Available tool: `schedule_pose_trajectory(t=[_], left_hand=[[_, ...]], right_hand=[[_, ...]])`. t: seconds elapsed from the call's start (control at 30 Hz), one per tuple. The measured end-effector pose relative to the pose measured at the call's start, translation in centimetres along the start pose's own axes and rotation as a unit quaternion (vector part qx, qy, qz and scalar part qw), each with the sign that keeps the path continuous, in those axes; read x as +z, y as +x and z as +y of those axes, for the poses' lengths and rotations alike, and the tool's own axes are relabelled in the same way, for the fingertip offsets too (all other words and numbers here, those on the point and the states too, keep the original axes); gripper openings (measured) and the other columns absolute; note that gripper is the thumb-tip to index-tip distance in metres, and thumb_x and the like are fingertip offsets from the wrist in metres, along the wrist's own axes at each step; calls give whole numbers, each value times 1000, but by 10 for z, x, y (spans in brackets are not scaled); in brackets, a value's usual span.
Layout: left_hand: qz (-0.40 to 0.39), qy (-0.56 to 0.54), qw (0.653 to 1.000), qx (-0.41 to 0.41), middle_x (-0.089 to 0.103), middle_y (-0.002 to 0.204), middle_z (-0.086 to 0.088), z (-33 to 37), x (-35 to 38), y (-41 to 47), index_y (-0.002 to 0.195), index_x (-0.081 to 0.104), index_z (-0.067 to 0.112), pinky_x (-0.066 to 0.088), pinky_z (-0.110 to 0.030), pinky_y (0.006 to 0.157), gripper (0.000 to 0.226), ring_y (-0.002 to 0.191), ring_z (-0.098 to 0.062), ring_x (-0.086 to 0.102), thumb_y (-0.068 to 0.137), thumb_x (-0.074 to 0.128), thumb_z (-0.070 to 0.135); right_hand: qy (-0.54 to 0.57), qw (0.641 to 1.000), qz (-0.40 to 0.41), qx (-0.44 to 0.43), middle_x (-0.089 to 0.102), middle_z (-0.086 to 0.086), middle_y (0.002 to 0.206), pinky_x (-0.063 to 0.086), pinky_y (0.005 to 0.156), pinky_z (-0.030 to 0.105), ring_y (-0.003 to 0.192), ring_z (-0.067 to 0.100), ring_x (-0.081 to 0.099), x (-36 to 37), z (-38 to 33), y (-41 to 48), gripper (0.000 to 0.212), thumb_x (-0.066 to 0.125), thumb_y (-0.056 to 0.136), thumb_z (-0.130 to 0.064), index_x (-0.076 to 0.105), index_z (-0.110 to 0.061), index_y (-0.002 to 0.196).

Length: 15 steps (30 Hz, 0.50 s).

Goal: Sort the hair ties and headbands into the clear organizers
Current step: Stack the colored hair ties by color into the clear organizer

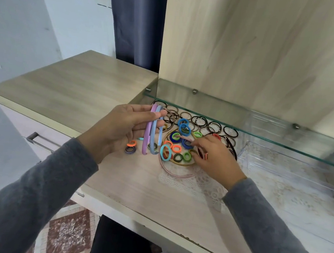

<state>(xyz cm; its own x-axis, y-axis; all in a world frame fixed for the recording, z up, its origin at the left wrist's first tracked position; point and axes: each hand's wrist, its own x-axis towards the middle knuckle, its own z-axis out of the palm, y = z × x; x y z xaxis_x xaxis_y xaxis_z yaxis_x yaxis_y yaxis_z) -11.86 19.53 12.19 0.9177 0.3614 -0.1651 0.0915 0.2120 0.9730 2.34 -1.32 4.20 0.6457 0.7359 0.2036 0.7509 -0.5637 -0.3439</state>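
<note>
The clear organizer (290, 171) is your biggest piece: it sits at the right of the desk (145, 191) under the glass shelf (225, 109). It looks like rigid, light, slick plastic, so slide it by a wall rather than lifting it by a corner. Next come the headbands. Your left hand (125, 126) has its fingers and thumb curled round three headbands (150, 137), lilac and two blues, gripped near the crown with the ends hanging down. They look stiff and springy, so hold them at the top of the arch, where they won't scissor apart. Your right hand (216, 159) is curled over the pile and appears to pinch one tip of the pink headband (177, 174), whose arc lies on the desk. A tip grip will probably let it swing. Smallest are the hair ties (183, 128), scattered between your hands, with thin dark ties (215, 125) behind them. They look soft and nearly weightless, so hook several on one finger.
</note>
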Motion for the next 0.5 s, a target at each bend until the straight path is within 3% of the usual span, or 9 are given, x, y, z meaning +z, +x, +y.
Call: schedule_pose_trajectory(t=[0.1, 0.23, 0.37, 0.5], left_hand=[[2, -5, 1000, -3, 77, 103, -2, -1, -3, 1, 113, 68, 7, 61, -25, 71, 23, 84, -9, 73, 91, 62, 9], [11, -16, 1000, -8, 76, 106, -5, -2, -6, 0, 117, 67, 4, 60, -24, 67, 30, 85, -11, 74, 87, 64, 10], [20, -10, 1000, -12, 75, 109, -4, -4, -8, -1, 124, 63, 1, 60, -25, 69, 32, 88, -12, 74, 93, 60, 7], [21, 1, 1000, -11, 75, 110, -4, -6, -8, -3, 125, 63, 0, 61, -26, 73, 32, 87, -10, 73, 94, 60, 7]], right_hand=[[9, 992, -84, -89, 57, -9, 105, 49, 87, 35, 99, 10, 52, -5, -1, -14, 24, 66, 86, -35, 67, -23, 106], [-44, 981, -127, -141, 60, -10, 104, 49, 84, 38, 97, 13, 52, -5, 1, -26, 44, 43, 84, -57, 71, -26, 100], [-62, 979, -119, -154, 63, -6, 101, 50, 81, 36, 93, 14, 53, -4, 2, -29, 40, 40, 79, -41, 72, -24, 95], [-94, 974, -100, -179, 62, -6, 100, 49, 79, 32, 91, 15, 54, 2, 5, -32, 20, 57, 81, -26, 70, -23, 96]])
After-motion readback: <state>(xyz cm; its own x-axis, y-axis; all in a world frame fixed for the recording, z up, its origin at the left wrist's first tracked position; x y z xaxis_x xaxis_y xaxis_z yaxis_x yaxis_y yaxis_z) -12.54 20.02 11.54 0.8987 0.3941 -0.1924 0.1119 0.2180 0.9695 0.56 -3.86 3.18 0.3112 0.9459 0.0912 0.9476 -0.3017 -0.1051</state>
